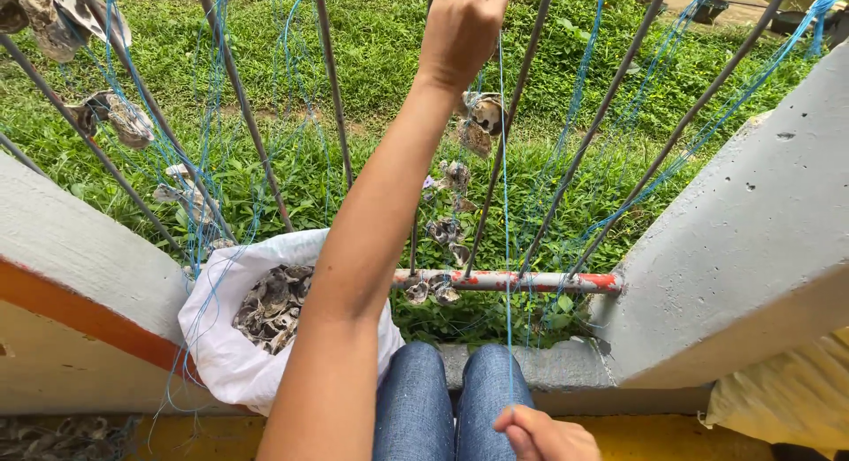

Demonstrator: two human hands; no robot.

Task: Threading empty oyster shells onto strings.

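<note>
Both hands work a blue cord strung along a railing.

Left hand (462, 23) is raised high, its fingers curled together at the top of the bars (517, 99); what exactly they pinch cannot be told, though the cord (505, 205) starts just beside them. That cord runs straight down, taut, past a string of shells (447, 231) hanging between the bars, to the right hand (544, 434), which is low above the knees (451, 399) and closed on its lower end. A white sack (221, 337) of loose shells sits just left of the knees, against the concrete post (62, 249). More shells on blue cords hang at upper left, with grass (380, 45) behind the railing.
</note>
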